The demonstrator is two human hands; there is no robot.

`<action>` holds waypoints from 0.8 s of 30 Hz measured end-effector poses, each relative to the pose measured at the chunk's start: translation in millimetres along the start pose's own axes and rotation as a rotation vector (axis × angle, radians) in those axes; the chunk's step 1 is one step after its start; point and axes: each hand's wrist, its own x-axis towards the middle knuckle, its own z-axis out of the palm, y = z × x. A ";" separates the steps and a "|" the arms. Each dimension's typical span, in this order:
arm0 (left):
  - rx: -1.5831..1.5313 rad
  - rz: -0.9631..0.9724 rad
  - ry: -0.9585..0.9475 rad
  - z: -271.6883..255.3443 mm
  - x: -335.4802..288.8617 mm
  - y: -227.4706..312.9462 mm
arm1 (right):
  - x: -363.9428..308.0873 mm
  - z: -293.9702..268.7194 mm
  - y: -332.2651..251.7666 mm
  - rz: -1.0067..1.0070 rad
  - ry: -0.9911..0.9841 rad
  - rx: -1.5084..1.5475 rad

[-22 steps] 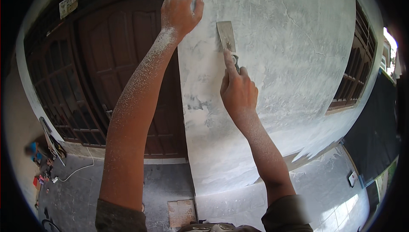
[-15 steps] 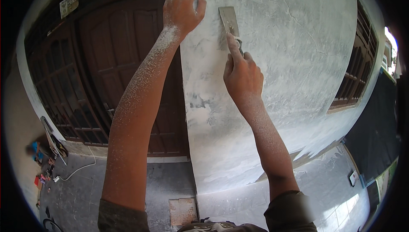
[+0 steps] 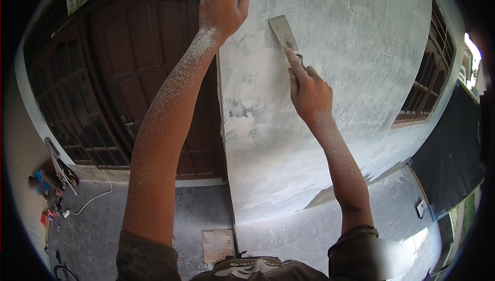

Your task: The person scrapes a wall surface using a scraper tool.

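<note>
My right hand (image 3: pixel 313 92) is wrapped round the handle of a putty knife (image 3: pixel 283 31), its index finger stretched along toward the blade. The wide, grey-smeared blade points up and to the left, over the patchy grey-white plaster wall (image 3: pixel 350 74); I cannot tell whether its edge touches the wall. Up by the wall's left corner, my left hand (image 3: pixel 223 10) is raised with its fingers apart, the fingertips cut off by the top of the picture. Nothing shows in that hand. White dust coats the left wrist and forearm, and more thinly the right.
A dark brown panelled door (image 3: pixel 149 54) stands left of the wall corner, a barred window (image 3: pixel 427 69) at the right. On the floor lie a piece of cardboard (image 3: pixel 217 246) and a white cable (image 3: pixel 98 197). A person (image 3: pixel 41 180) is low at the far left.
My right hand has moved right and slightly down with the putty knife, whose blade now leans further left. My left hand has stayed nearly where it was.
</note>
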 end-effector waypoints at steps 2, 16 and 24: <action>0.005 -0.030 -0.054 -5.9 -19.3 14.2 | -11.6 -1.0 22.0 -0.088 -0.040 -0.029; 0.006 -0.211 -0.133 -19.0 -114.8 54.4 | 27.3 -32.0 60.3 -0.410 -0.088 -0.110; -0.044 -0.241 -0.062 -15.0 -119.1 54.8 | 32.9 -29.5 81.1 -0.520 -0.054 -0.173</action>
